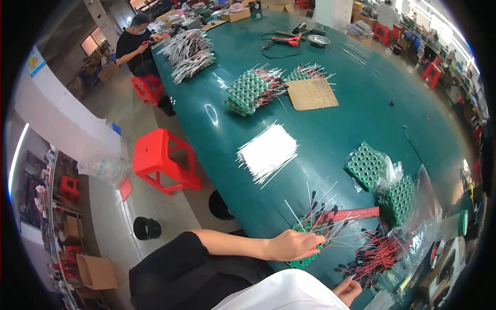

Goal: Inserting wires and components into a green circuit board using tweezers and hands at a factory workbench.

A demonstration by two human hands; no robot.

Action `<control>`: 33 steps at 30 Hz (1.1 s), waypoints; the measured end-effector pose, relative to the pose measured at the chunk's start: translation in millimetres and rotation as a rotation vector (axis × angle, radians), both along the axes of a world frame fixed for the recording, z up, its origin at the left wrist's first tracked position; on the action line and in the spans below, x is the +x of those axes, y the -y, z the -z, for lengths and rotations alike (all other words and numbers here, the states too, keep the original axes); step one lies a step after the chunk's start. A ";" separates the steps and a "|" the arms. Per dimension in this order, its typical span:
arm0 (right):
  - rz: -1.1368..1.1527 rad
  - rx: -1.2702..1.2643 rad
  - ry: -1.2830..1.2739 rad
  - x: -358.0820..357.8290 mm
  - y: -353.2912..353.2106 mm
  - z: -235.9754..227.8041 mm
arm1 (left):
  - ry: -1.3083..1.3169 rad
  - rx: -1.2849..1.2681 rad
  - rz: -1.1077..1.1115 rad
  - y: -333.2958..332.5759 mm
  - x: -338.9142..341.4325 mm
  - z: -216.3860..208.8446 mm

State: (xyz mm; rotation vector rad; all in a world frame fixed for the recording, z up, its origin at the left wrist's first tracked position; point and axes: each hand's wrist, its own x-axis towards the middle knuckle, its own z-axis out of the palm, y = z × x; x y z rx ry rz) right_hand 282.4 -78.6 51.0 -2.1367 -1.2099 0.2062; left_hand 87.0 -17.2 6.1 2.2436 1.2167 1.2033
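White cloth (283,293) is lying nearest; we are holding our right hand (348,290) narrow, just near-left of red leads (376,259), our left hand (295,245) partly covering green boards (300,263); we're seeing neither grip clearly.

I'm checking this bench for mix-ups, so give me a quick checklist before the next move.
1. Left grip at the board: ok, the hand is over it.
2. Right grip holding a wire: cannot tell, too small at the fingertips.
3. Red wires near the right grip: ok, heaped beside it.
4. Red wires laid out straight: not ok, they lie crisscrossed.
5. White strips apart from the red wires: ok, in their own pile.
6. Stacked boards free of plastic: not ok, it lies against them.
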 end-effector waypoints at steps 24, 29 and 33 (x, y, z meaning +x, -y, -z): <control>-0.036 -0.068 -0.073 3.3 22.1 21.2 | -0.074 -0.042 0.579 3.8 -10.3 -6.7; -0.030 -0.161 0.274 5.1 20.7 36.5 | -0.041 0.024 0.489 10.1 1.3 -15.3; -0.074 -0.101 0.027 6.5 22.7 27.6 | -0.028 0.027 0.551 10.9 5.5 -12.8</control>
